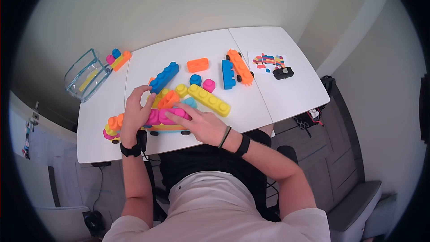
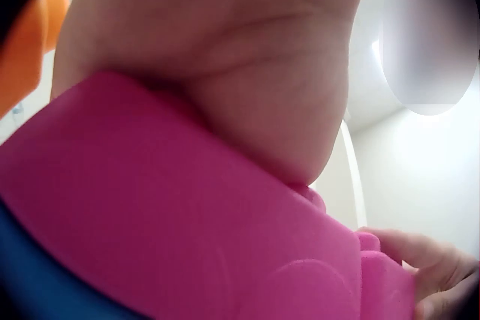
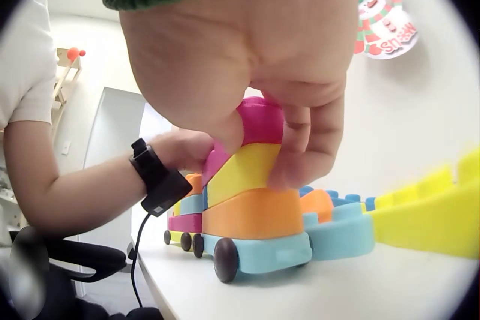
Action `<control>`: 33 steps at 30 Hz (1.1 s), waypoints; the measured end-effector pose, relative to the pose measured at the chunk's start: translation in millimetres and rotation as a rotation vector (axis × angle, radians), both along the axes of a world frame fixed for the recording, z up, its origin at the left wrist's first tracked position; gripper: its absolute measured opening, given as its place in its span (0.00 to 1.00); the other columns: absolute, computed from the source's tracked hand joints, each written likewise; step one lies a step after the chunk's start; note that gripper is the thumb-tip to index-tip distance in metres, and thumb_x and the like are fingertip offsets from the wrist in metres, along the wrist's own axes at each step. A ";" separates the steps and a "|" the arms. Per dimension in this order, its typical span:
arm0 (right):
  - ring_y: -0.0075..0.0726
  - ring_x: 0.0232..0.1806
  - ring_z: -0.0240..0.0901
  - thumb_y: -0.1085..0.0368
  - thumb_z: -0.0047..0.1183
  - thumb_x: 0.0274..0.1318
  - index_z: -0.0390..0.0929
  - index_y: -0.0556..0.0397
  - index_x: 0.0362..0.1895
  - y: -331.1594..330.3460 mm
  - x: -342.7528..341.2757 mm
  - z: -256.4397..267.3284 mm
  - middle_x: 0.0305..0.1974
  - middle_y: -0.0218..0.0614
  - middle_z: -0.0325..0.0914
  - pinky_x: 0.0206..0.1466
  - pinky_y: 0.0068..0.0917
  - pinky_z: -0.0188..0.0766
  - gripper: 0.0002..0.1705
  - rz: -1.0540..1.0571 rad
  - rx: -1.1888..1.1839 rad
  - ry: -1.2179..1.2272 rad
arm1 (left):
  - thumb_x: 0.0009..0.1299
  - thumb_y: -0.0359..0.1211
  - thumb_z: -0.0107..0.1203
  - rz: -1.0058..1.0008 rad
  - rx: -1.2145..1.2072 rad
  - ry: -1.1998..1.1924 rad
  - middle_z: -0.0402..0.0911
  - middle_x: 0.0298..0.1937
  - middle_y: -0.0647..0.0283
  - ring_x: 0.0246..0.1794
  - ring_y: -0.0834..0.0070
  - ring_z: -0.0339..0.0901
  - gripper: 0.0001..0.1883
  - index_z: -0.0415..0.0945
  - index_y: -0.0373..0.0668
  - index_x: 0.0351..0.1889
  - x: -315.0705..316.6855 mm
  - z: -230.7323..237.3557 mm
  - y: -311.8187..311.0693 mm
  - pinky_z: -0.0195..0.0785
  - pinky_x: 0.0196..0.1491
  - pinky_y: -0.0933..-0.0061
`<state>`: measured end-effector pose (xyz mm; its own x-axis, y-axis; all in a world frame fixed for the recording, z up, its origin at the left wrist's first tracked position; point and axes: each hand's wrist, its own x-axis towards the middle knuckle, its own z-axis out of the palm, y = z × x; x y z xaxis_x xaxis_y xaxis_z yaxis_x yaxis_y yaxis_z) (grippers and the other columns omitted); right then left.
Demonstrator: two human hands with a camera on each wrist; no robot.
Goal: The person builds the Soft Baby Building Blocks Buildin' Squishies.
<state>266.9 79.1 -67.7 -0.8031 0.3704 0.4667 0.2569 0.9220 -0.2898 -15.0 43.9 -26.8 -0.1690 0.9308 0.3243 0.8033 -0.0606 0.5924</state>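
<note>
In the head view, my right hand grips a pink brick on top of a wheeled stack. In the right wrist view, my thumb and fingers straddle this pink brick, above a yellow brick, an orange one and a light blue wheeled base. Over the stack's left part is my left hand, its thumb and forefinger at the near end of a long blue brick, seemingly pinching it. Its palm lies against pink in the left wrist view, where the fingertips are hidden. Beside the stack is an orange brick.
Beyond the hands lie a long yellow brick, small blue and pink bricks and an orange brick. An orange wheeled piece, a blue brick and a picture sheet are right. A clear case stands left.
</note>
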 end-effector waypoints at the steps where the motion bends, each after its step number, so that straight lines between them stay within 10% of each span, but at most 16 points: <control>1: 0.50 0.56 0.86 0.74 0.61 0.59 0.63 0.28 0.86 -3.2 3.0 5.3 0.73 0.44 0.69 0.40 0.40 0.88 0.52 -0.023 -0.018 -0.017 | 0.85 0.49 0.57 -0.023 -0.002 0.009 0.79 0.73 0.42 0.75 0.44 0.75 0.26 0.81 0.39 0.68 -1.5 -3.1 3.4 0.67 0.77 0.51; 7: 0.44 0.54 0.87 0.73 0.60 0.64 0.67 0.30 0.85 -2.4 7.5 6.0 0.72 0.42 0.72 0.44 0.36 0.87 0.46 -0.022 -0.043 -0.023 | 0.84 0.65 0.47 0.036 -0.175 0.150 0.55 0.90 0.41 0.93 0.38 0.40 0.41 0.66 0.52 0.86 4.7 -6.3 12.2 0.37 0.90 0.40; 21: 0.48 0.47 0.85 0.72 0.60 0.68 0.69 0.31 0.84 -8.1 7.9 7.0 0.68 0.42 0.73 0.45 0.39 0.85 0.42 -0.071 -0.077 -0.024 | 0.76 0.71 0.55 -0.032 -0.431 0.014 0.53 0.89 0.35 0.91 0.32 0.41 0.43 0.80 0.50 0.77 4.0 1.1 31.0 0.46 0.88 0.40; 29: 0.46 0.39 0.86 0.74 0.58 0.63 0.67 0.28 0.85 -8.3 5.6 1.8 0.67 0.38 0.73 0.35 0.37 0.84 0.48 -0.080 -0.007 0.091 | 0.67 0.80 0.56 0.030 -0.486 0.020 0.54 0.87 0.27 0.92 0.34 0.38 0.50 0.87 0.46 0.66 1.1 0.6 48.0 0.32 0.91 0.42; 30: 0.47 0.42 0.85 0.71 0.60 0.66 0.68 0.29 0.85 -8.0 5.6 3.8 0.67 0.41 0.73 0.40 0.38 0.84 0.44 -0.081 -0.046 0.055 | 0.68 0.75 0.61 0.063 -0.403 0.101 0.77 0.73 0.29 0.80 0.42 0.70 0.44 0.92 0.41 0.56 1.4 -3.4 50.1 0.60 0.82 0.48; 31: 0.48 0.45 0.85 0.69 0.61 0.69 0.69 0.30 0.84 -8.0 5.6 4.6 0.68 0.44 0.73 0.44 0.39 0.85 0.42 -0.082 -0.084 0.020 | 0.68 0.75 0.61 0.055 -0.400 0.104 0.77 0.73 0.29 0.80 0.42 0.70 0.44 0.92 0.41 0.56 0.3 1.2 52.2 0.60 0.82 0.48; 33: 0.48 0.45 0.85 0.69 0.61 0.69 0.68 0.29 0.84 -8.3 5.7 5.1 0.68 0.43 0.73 0.44 0.39 0.85 0.42 -0.093 -0.068 0.015 | 0.71 0.67 0.64 0.019 -0.602 -0.052 0.91 0.48 0.40 0.49 0.55 0.88 0.37 0.93 0.37 0.44 -0.2 14.1 58.2 0.79 0.58 0.56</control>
<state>272.7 70.8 -62.6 -0.7570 0.4741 0.4496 0.3354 0.8725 -0.3554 -15.2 102.2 -12.7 -0.1891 0.9448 -0.2677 0.7699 0.3119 0.5567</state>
